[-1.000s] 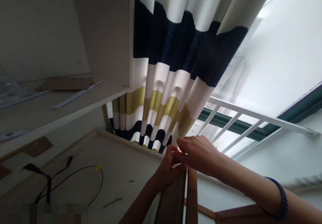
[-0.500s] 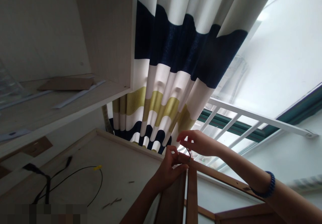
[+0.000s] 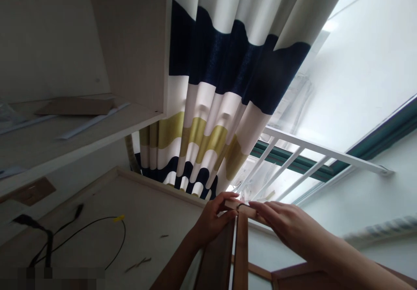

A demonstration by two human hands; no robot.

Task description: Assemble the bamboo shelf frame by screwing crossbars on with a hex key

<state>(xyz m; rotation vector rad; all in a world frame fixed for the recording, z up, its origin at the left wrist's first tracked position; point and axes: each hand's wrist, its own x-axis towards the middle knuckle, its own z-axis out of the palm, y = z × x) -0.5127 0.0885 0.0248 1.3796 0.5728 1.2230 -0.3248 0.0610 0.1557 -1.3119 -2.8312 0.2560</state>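
My left hand (image 3: pixel 210 220) grips the near end of a slim wooden strip (image 3: pixel 243 208) at the top corner of a brown wooden frame (image 3: pixel 240 255), thumb and curled fingers closed around it. My right hand (image 3: pixel 286 227) lies along the same strip just beside the corner, fingers stretched out nearly flat and pressing on the wood rather than wrapped round it. A small dark bit shows at the corner between the two hands; I cannot tell what it is. The frame's two upright edges drop from the corner towards the bottom of the view.

Just beyond the corner hangs a pleated curtain (image 3: pixel 224 86) banded in white, navy and olive, its lower hem close behind my left hand. Right of the curtain a white railing (image 3: pixel 312 149) crosses a bright window, with a green frame bar (image 3: pixel 374 144) behind it.

Left of the frame corner lies a pale worktop (image 3: pixel 97 212) carrying a black cable (image 3: pixel 97 225) with a yellow tag. Above that, well apart from the corner, a light wooden shelf (image 3: pixel 81 127) holds a flat brown board (image 3: pixel 74 107) and pale strips.
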